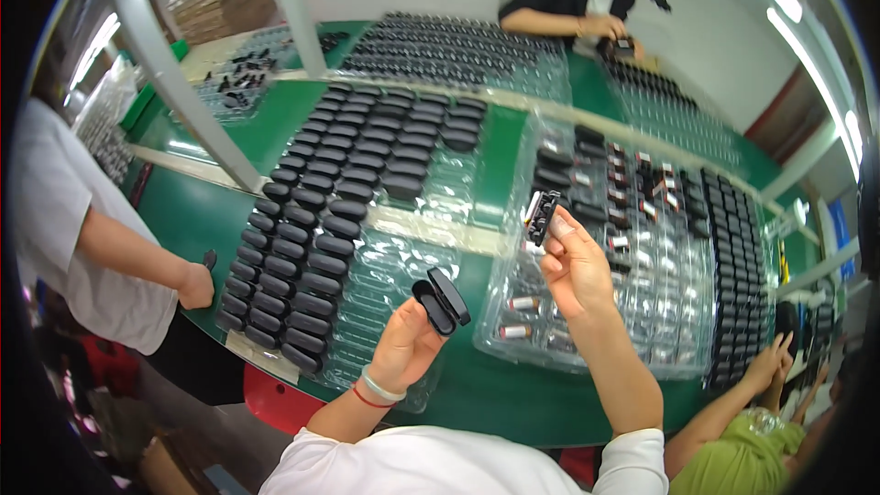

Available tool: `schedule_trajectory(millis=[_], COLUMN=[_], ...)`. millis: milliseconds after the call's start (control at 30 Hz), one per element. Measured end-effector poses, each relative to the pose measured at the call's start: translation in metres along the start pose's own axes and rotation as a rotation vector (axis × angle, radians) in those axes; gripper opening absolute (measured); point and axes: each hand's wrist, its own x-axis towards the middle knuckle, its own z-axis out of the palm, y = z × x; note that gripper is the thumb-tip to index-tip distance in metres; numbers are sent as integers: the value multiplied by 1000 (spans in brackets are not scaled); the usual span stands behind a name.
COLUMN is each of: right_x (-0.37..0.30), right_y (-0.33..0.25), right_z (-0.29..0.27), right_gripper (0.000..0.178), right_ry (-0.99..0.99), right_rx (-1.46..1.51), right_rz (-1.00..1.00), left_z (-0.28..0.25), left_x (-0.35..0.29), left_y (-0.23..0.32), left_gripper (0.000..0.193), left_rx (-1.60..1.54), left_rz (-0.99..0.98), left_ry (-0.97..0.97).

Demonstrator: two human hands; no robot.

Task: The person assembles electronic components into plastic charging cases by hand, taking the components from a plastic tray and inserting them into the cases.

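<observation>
While a co-worker in a white shirt [78,238] rests a fist [195,287] on the green bench [550,412], far to the left of both hands, rows of closed black cases [304,241] lie much nearer, just beyond and left of the left hand [406,346]. They are set side by side in clear trays [390,270], probably because such order stops them from shifting and makes them easy to count.

The left hand is clamped on one open black case [448,297], which it holds up and tilted, lid raised. It seems to be gripped low so that the fingers do not cover its inside. The two hands are well apart, with a strip of bench between them.

The right hand [577,266] pinches a small dark part [543,218] with a row of hollows, perhaps by its end so that this face can be seen; what the hollows contain is too small to tell.

Under this hand and to its right, a clear compartment tray [676,337] carries dark pieces [587,139] and pale cylinders [523,303], separated, I suppose, against mixing. Further right stand tightly packed dark rows [738,275], and past them another co-worker's hands [768,367].
</observation>
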Motion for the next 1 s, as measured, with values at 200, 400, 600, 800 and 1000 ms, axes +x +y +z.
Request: schedule_trajectory(millis=[200,400,600,800,1000], right_x=[32,46,75,114,168], right_y=[13,13,-7,40,123], right_z=[39,55,74,120,201], right_gripper=[29,23,42,22,27], right_ry=[-81,-158,-375,-504,-508], right_rx=[60,104,311,-930,-1762], right_rz=[-55,-20,164,487,750], left_z=[5,11,-9,-20,-44], left_x=[1,-2,-12,-27,-21], left_y=[5,16,30,51,35], left_gripper=[33,28,35,35,30], left_rx=[-74,-158,-143,-63,-151], left_rz=[46,17,39,75,89], left_ry=[10,22,-81,-40,-10])
